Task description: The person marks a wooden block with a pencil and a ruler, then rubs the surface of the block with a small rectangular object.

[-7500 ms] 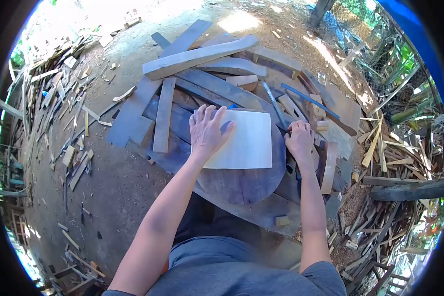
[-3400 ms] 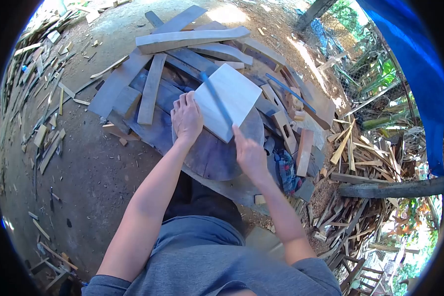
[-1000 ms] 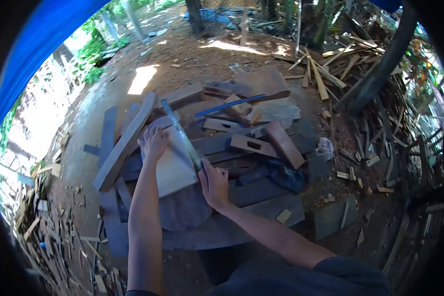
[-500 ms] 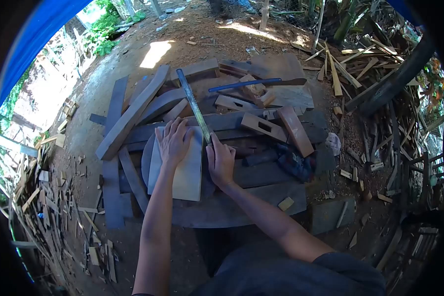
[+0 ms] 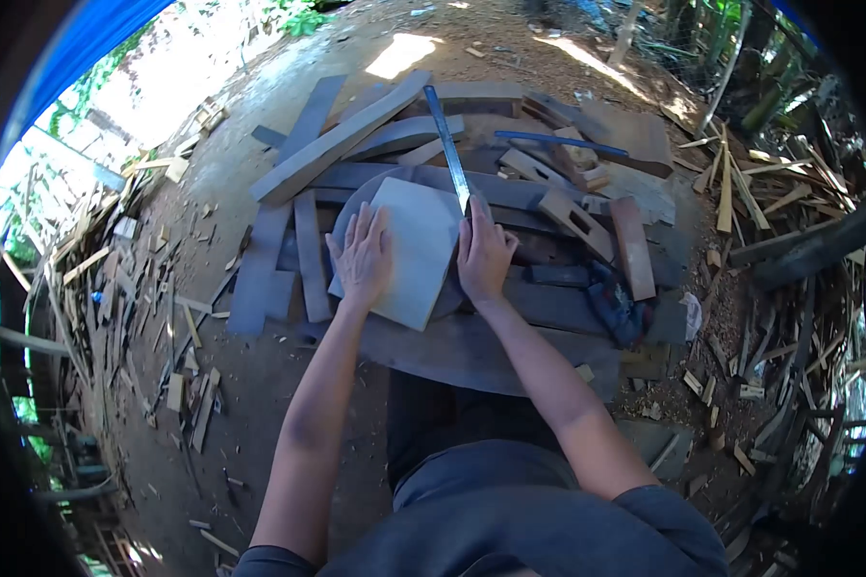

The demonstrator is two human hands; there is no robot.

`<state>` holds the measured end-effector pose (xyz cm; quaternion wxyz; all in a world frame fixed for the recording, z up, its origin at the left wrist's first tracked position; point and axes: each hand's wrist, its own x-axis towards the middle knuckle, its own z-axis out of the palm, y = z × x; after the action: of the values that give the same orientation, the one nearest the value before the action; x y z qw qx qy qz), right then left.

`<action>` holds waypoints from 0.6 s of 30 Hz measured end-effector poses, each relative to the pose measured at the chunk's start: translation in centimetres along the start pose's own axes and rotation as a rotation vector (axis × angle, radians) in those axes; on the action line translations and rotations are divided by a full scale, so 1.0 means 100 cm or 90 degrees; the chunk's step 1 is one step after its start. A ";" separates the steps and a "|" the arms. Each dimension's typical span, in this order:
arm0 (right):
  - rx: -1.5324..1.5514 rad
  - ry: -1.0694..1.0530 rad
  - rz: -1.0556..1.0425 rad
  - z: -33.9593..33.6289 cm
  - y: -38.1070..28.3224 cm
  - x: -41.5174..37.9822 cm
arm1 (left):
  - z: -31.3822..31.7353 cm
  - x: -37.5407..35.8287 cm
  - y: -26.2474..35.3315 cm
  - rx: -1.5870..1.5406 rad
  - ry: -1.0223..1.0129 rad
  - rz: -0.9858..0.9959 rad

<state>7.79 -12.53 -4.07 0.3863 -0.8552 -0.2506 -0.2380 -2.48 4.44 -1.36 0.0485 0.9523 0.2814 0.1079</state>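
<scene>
On the round slab [image 5: 421,175], our spread left hand [image 5: 363,258] overlies a pale board [image 5: 417,252], our right hand [image 5: 485,258] clasps a file [image 5: 447,139]; light pressure risks skidding.

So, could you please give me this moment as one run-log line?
left hand: flat on pale board | right hand: gripping long narrow tool | pale board: on round slab

Left hand [image 5: 364,262] touches pale board [image 5: 417,245], right hand [image 5: 485,252] holds metal tool [image 5: 447,146].
</scene>
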 end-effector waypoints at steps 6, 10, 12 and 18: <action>-0.039 -0.230 -0.232 -0.074 -0.007 -0.032 | 0.001 -0.002 0.012 0.033 0.038 -0.034; -0.099 -0.329 -0.199 -0.107 -0.020 -0.040 | 0.001 0.003 0.017 0.004 0.005 -0.122; -0.173 -0.280 -0.247 -0.081 -0.016 -0.025 | -0.004 0.000 0.016 0.001 0.000 -0.134; -0.148 -0.280 -0.185 -0.048 -0.010 0.014 | -0.003 0.002 0.021 -0.046 0.082 -0.066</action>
<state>7.21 -15.35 0.17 0.1835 -0.8801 -0.4193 -0.1266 -1.28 2.76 -0.72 0.0698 0.9252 0.3287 0.1761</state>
